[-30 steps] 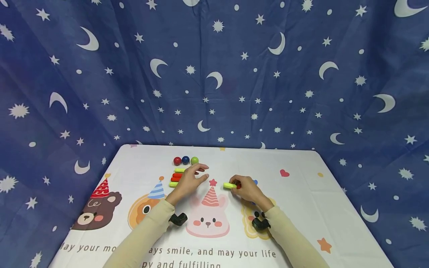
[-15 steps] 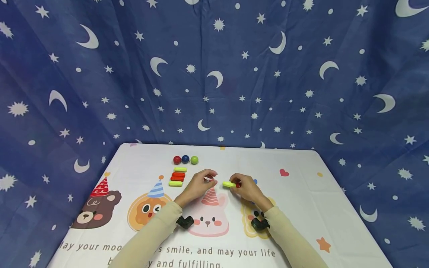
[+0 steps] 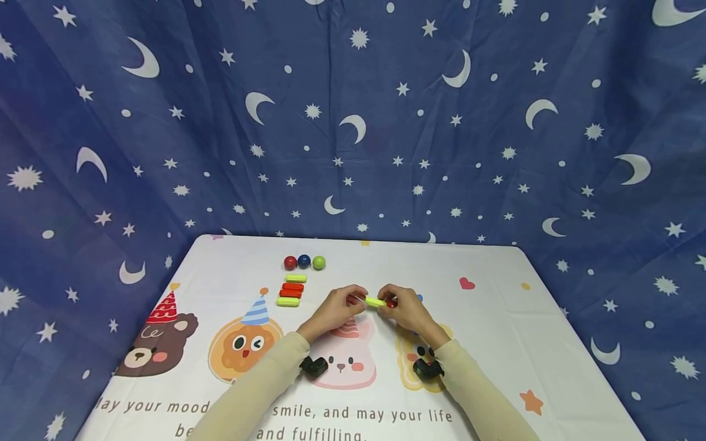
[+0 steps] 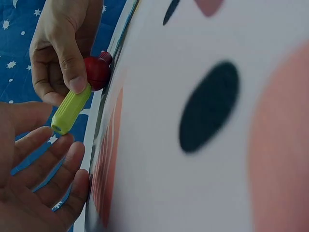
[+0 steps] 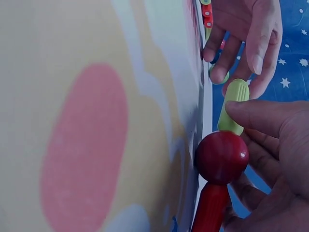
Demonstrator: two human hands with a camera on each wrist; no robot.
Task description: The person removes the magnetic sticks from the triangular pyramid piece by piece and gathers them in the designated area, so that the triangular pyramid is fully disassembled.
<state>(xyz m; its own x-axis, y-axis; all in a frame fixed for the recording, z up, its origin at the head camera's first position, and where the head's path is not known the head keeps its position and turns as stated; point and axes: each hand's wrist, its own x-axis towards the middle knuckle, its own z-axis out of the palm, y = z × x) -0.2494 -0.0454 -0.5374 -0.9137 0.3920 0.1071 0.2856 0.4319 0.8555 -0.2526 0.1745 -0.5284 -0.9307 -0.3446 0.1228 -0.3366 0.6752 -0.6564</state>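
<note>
Pinching grooved yellow-green rod [image 5: 235, 104] in right grip [image 3: 407, 308], over middle of worktop [image 3: 485, 318]; seeing glossy red ball [image 5: 222, 157] at one end, then red rod [image 5: 211, 208], cut off in right wrist view. Holding left grip [image 3: 338, 306] slack, with fingers parted, just beside free end; cannot tell whether touching. Finding ball partly covered by right fingers in head view. Noting row of red, blue and green balls [image 3: 304, 261] farther back, four short rods [image 3: 293, 286] nearer, both left of hands.
</note>
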